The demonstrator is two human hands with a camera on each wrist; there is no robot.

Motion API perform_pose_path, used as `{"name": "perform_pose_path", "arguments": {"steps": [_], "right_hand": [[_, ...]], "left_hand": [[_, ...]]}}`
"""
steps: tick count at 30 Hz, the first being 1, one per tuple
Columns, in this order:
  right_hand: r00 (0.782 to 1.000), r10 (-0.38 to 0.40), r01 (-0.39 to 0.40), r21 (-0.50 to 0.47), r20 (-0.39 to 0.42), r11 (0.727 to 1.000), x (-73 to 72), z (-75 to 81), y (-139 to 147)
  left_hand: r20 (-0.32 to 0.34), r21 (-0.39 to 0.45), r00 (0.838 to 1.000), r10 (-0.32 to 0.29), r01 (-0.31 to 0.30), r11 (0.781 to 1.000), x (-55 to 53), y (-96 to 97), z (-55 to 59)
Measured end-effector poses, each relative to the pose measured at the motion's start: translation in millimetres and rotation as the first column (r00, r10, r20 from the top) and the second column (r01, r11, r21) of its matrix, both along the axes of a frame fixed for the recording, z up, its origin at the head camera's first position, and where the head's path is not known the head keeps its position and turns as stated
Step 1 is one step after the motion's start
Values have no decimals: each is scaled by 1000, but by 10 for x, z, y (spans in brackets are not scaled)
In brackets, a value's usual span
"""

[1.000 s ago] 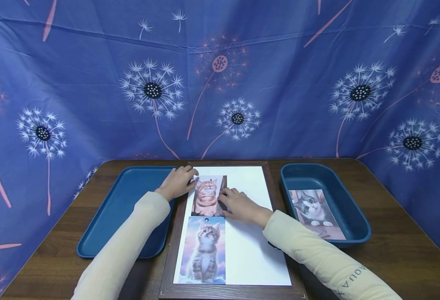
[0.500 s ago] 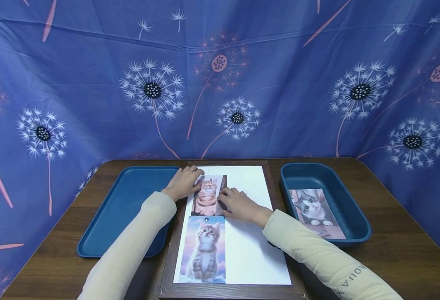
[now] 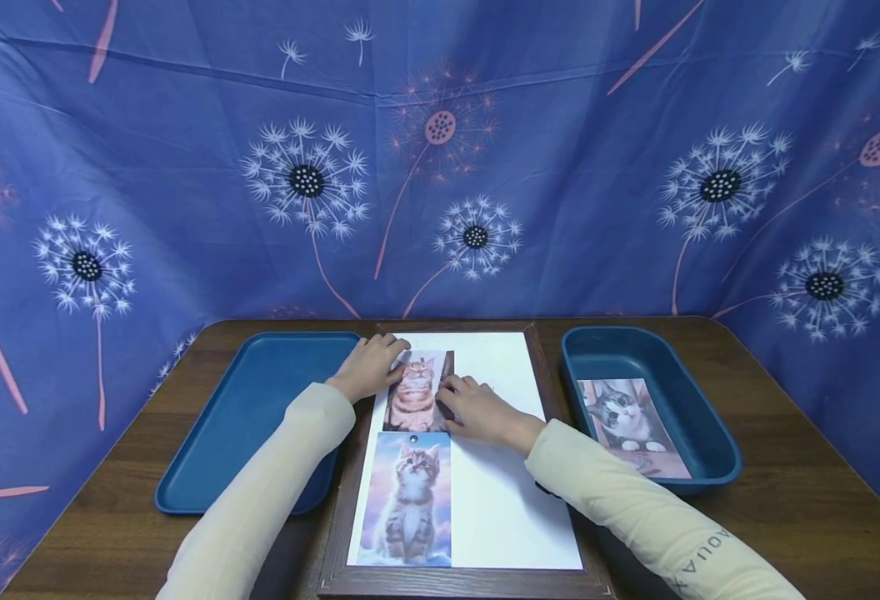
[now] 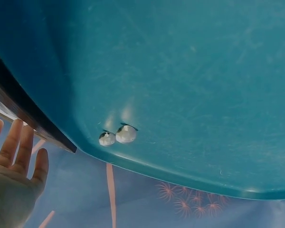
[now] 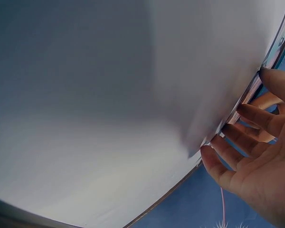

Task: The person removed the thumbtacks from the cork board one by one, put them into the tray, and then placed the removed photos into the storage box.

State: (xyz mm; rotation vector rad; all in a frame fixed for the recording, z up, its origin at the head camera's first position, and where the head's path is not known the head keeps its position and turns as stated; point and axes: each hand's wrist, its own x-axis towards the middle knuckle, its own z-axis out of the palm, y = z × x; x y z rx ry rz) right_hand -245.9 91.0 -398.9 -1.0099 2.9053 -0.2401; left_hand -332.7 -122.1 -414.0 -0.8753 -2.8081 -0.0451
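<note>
Upper photo [image 3: 413,392] | on the board [image 3: 503,517] between your hands, just beyond the lower photo [image 3: 410,500] | your left hand [image 3: 370,366] at its far-left corner, cannot tell if pinching anything; your right hand [image 3: 483,413] spread loosely along its right edge | probably squaring up: steady it rightward, avoid creasing.

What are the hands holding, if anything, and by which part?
The right hand presses the orange cat picture down along its right edge. The left hand is by the picture's top left corner; any hold there is hidden.
</note>
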Motion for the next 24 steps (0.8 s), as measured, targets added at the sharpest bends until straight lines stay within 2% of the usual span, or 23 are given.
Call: {"name": "perform_pose_path", "arguments": {"steps": [5, 11, 24], "right_hand": [[1000, -7, 7, 13, 5, 1000, -7, -3, -3], [1000, -13, 13, 14, 12, 1000, 6, 5, -3], [1000, -24, 24, 4, 14, 1000, -3, -9, -10]], "left_hand": [[-6, 7, 1000, -11, 11, 1000, -2, 3, 1], [39, 17, 999, -15, 15, 1000, -7, 15, 18], [69, 29, 997, -26, 24, 999, -13, 39, 35]]}}
